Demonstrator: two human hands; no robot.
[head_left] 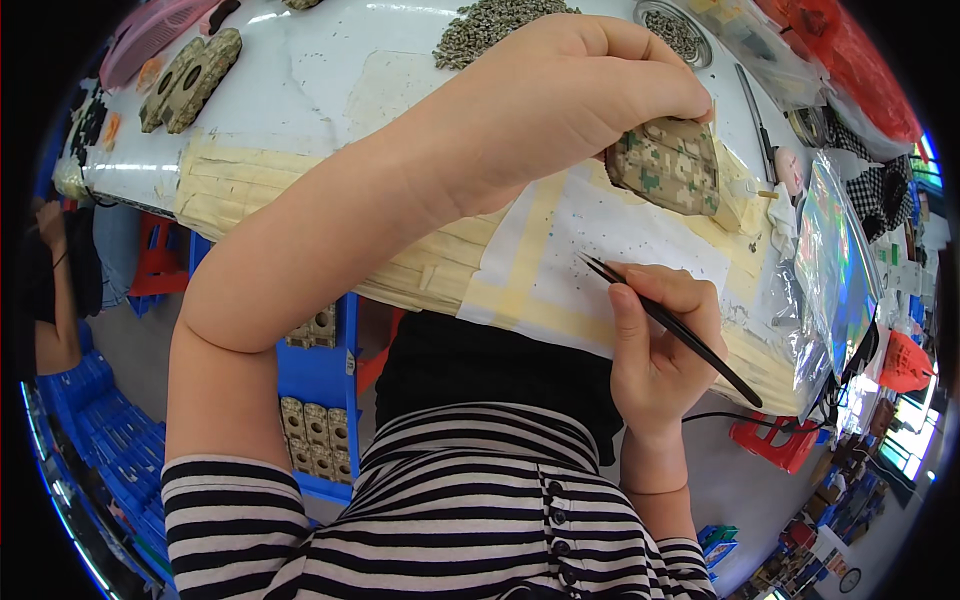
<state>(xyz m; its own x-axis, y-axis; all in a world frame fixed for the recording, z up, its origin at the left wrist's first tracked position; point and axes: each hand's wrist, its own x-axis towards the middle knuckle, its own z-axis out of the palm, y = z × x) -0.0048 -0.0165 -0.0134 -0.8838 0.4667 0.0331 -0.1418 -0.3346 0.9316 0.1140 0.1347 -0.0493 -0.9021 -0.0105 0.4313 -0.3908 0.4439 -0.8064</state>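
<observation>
My left hand [630, 85] reaches across the table with its fingers closed on a camouflage-patterned plastic casing [668, 168], held tilted above the table. The hand hides the casing's upper end. Lower and nearer to me, my right hand [655, 365] pinches a pair of black tweezers [688, 338]. Their fine tips point up and left, slightly apart, with nothing visible between them. Beneath the tips lies a sheet of white paper [515, 285], edged with yellowish tape and scattered with tiny dark specks.
A heap of small metal parts [480, 35] and a round dish [706, 52] of similar parts sit at the back. Camouflage housings [190, 80] lie far left. A shiny iridescent bag [840, 250] stands right. Blue crates [300, 375] hold more housings. Another person's arm [62, 290] shows left.
</observation>
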